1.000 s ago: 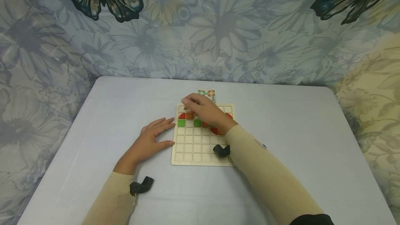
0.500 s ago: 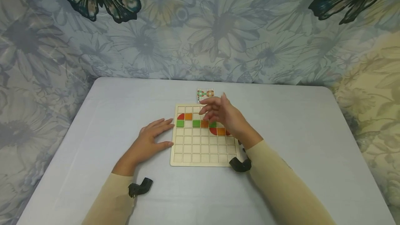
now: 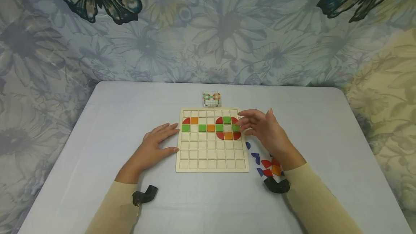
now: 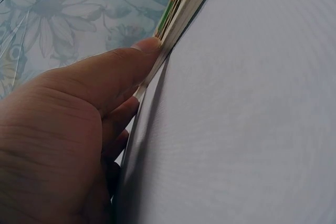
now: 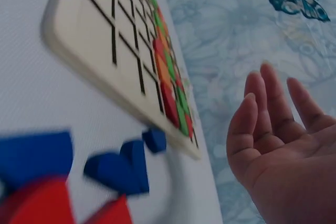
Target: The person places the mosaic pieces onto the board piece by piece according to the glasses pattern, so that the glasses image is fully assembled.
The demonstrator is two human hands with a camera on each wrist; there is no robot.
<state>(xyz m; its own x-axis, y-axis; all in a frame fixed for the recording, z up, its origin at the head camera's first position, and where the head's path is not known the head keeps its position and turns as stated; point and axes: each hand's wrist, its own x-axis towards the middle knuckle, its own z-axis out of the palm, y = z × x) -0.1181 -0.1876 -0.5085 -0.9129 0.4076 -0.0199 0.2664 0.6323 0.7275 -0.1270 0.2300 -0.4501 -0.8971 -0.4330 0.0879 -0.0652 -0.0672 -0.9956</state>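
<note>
A pale wooden grid board (image 3: 203, 154) lies mid-table, with red, orange and green pieces set in some of its upper squares. My left hand (image 3: 157, 145) rests beside the board's left edge, fingers spread. In the left wrist view its thumb (image 4: 144, 48) touches that edge. Over the board's upper right side hovers my right hand (image 3: 268, 129), its fingers relaxed; the right wrist view shows the palm (image 5: 294, 161) holding nothing. Below that hand lie loose blue pieces (image 3: 255, 155), red pieces (image 3: 266, 164) and an orange square (image 3: 276, 170), some hidden behind the wrist.
A small pattern card (image 3: 212, 99) lies just beyond the board's far edge, printed with a coloured grid design. The white-covered table (image 3: 130, 96) meets a flowered cloth backdrop (image 3: 195, 46) behind it. A black wrist strap (image 3: 276, 185) sits on the right sleeve, above the loose pieces.
My right hand has moved from the board's upper left across to its right side, uncovering the coloured pieces and the card. The loose pieces have come into view. My left hand stays in place.
</note>
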